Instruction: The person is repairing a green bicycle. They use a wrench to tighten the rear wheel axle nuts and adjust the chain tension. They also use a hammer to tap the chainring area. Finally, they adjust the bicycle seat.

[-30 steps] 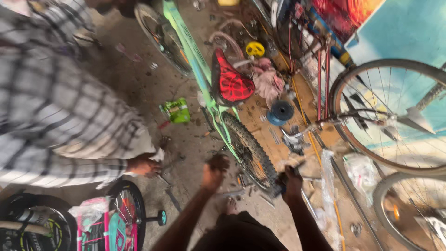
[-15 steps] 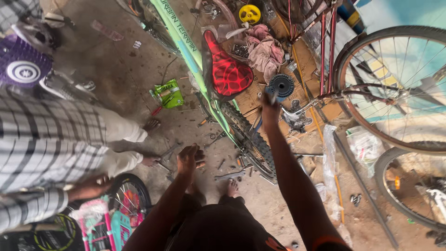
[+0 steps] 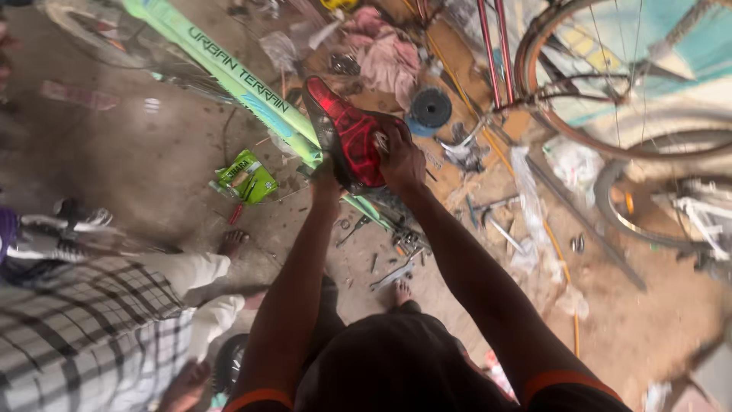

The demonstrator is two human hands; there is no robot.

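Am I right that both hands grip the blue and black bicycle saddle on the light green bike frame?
Not quite: the bicycle saddle is red and black, not blue. The head view shows the right hand and left hand on it, at the light green bike frame.

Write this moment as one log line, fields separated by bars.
right hand: on red saddle | left hand: at saddle's left edge, grip unclear | green frame: beside | wrench: on ground
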